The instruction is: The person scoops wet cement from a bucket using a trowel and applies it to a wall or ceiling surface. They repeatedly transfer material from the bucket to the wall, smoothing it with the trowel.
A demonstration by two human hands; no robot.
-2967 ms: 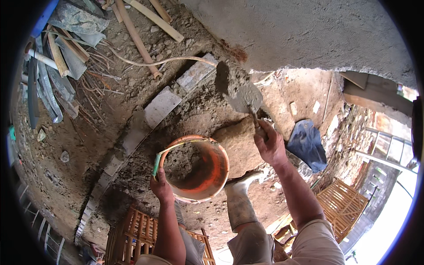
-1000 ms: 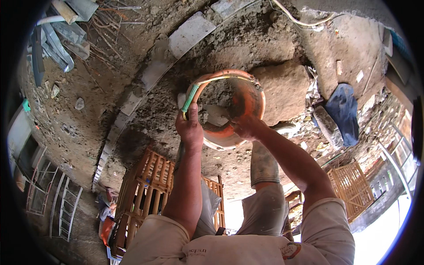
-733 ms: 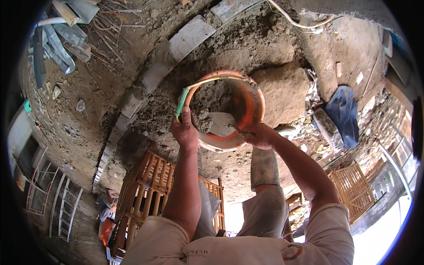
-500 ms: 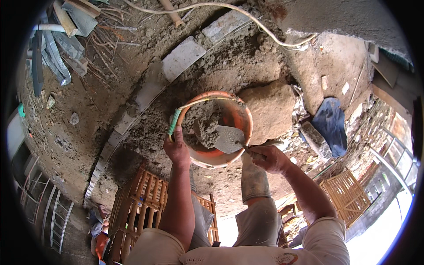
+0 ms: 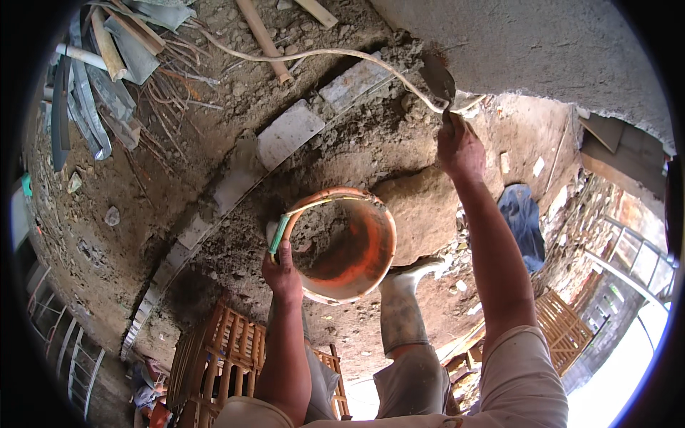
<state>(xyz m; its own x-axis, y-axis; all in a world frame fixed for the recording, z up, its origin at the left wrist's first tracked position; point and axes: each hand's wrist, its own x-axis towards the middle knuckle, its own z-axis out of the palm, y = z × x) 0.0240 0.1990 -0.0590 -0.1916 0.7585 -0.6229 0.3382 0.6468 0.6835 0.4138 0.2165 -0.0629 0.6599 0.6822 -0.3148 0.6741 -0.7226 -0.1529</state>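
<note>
In front of my legs, an orange bucket (image 5: 379,246) tilts with its mouth toward me. Wet grey mortar (image 5: 320,230) lies inside, mostly along its left side. My left hand (image 5: 284,277) is closed on the bucket's left rim, beside the green grip (image 5: 279,234) of its handle. Stretched far forward and right, my right hand (image 5: 462,151) grips a trowel (image 5: 437,77) by its handle. The blade is at the lower edge of the rough grey concrete wall (image 5: 528,50); whether it touches the wall, I cannot tell.
A row of pale blocks (image 5: 289,134) curves through the soil beyond the bucket. A whitish hose (image 5: 342,51) crosses behind it. Metal scraps (image 5: 89,107) and sticks lie at far left. Slatted wooden crates (image 5: 232,342) flank my legs; a blue cloth (image 5: 522,225) lies at right.
My right hand has carried the trowel out of the bucket, forward and up to the concrete wall. The mortar lump on its blade no longer shows. My left hand still grips the bucket.
</note>
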